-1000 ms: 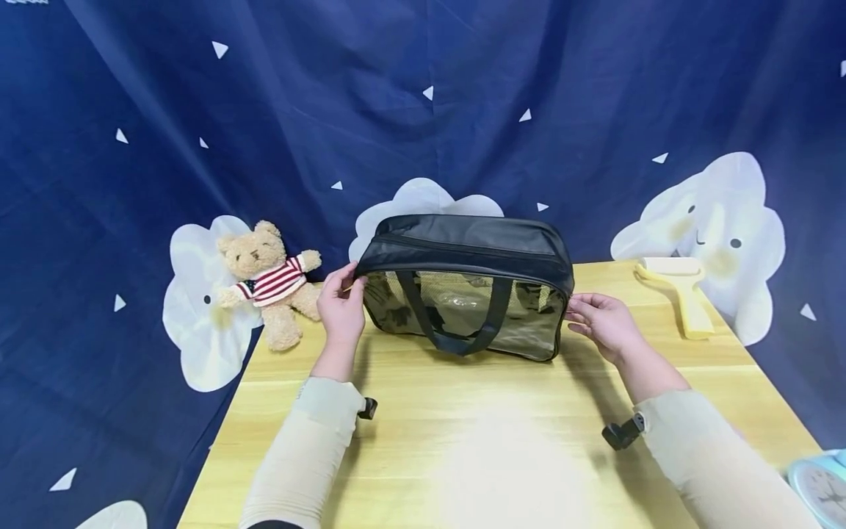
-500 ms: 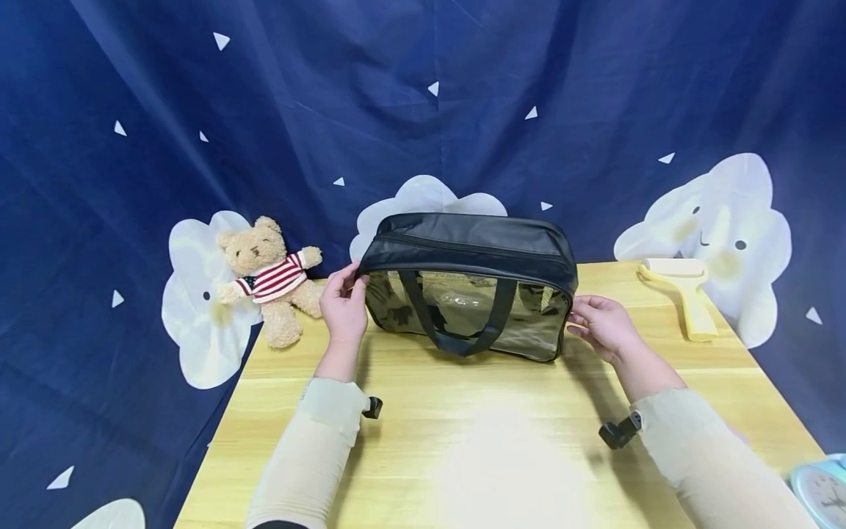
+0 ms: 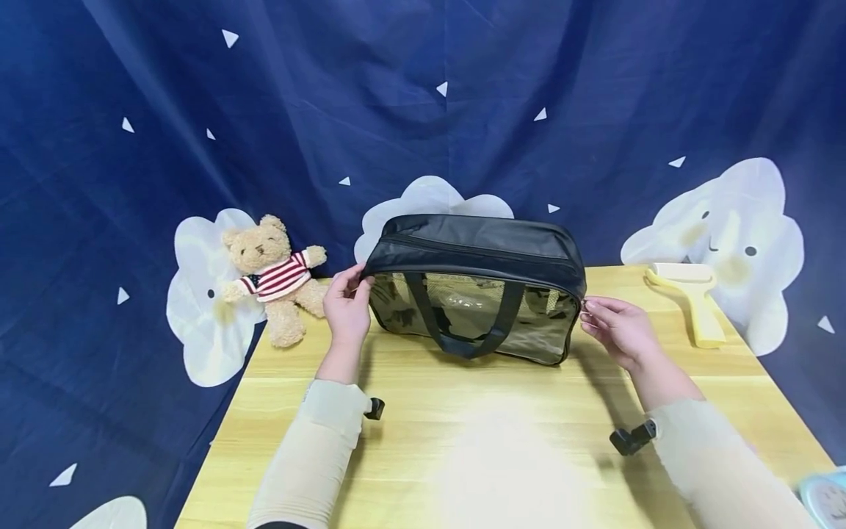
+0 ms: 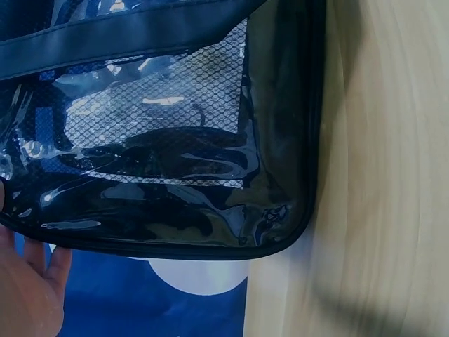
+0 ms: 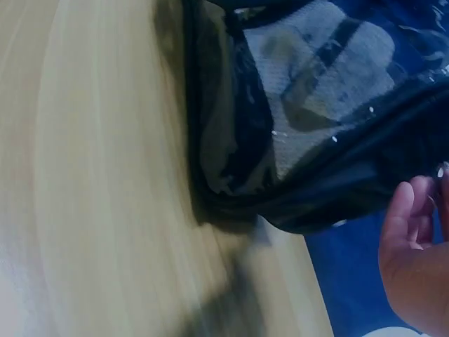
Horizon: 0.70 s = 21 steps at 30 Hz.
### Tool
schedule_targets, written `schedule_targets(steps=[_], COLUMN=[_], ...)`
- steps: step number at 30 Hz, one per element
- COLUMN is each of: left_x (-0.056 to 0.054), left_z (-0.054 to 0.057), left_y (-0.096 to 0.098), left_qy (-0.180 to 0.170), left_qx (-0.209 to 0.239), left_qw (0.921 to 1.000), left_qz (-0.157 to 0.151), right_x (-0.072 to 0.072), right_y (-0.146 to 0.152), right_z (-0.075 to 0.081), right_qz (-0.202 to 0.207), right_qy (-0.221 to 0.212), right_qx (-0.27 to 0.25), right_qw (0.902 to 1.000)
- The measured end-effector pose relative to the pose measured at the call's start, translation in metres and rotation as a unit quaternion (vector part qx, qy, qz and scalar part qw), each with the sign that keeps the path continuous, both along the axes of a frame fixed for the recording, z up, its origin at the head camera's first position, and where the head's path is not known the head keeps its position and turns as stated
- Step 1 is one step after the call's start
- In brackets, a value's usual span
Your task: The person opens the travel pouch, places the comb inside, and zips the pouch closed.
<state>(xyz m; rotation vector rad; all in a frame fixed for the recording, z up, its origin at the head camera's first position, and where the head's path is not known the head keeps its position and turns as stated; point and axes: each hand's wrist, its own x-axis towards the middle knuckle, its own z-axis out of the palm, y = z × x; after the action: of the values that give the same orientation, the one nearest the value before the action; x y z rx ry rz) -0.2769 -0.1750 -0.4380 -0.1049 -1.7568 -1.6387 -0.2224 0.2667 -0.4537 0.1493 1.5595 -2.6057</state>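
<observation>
A black bag (image 3: 472, 246) with see-through sides stands upright on the table, its front strap handle (image 3: 471, 345) hanging down. The left hand (image 3: 348, 305) pinches the bag's upper left corner between thumb and fingers. At the bag's right end, the right hand (image 3: 621, 330) has its fingertips together at the upper side edge. In the right wrist view a tiny shiny piece, like a zipper pull (image 5: 442, 170), shows at those fingertips. A zipper (image 3: 476, 253) runs along the bag's top. White mesh (image 4: 154, 116) shows behind the clear panel in the left wrist view.
A teddy bear (image 3: 277, 279) in a striped sweater sits at the table's back left. A yellow-handled roller (image 3: 697, 301) lies at the back right. Part of a light blue clock (image 3: 826, 499) shows at the front right. A dark blue curtain (image 3: 396, 88) hangs behind the wooden table (image 3: 370, 470).
The head view has shifted a little, moving the scene rightward. The right hand has moved slightly right at the bag's end; the left hand keeps its hold on the corner.
</observation>
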Motion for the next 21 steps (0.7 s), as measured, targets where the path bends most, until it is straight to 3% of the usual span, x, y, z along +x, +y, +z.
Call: schedule_targets(steps=[5,14,18,21], left_x=[-0.003,0.001,0.005,0.011], left_z=[0.000,0.005,0.008,0.016], left_y=[0.001,0.001,0.004,0.009], left_qy=[0.000,-0.013,-0.006,-0.006], left_qx=[0.003,0.013,0.004,-0.003], left_qw=[1.0000,0.9998,0.9997,0.9995], left_qz=[-0.002,0.000,0.022,0.032], right_x=[0.001,0.000,-0.003,-0.006], right_y=[0.012,0.022,0.027,0.031], right_z=[0.009,0.020,0.026,0.032], right_qz=[0.012,0.078,0.086,0.093], right_qy=[0.002,-0.031,-0.054,-0.055], right_qx=[0.021,0.084,0.078,0.059], right_qw=[0.9997,0.9929,0.9917,0.9923])
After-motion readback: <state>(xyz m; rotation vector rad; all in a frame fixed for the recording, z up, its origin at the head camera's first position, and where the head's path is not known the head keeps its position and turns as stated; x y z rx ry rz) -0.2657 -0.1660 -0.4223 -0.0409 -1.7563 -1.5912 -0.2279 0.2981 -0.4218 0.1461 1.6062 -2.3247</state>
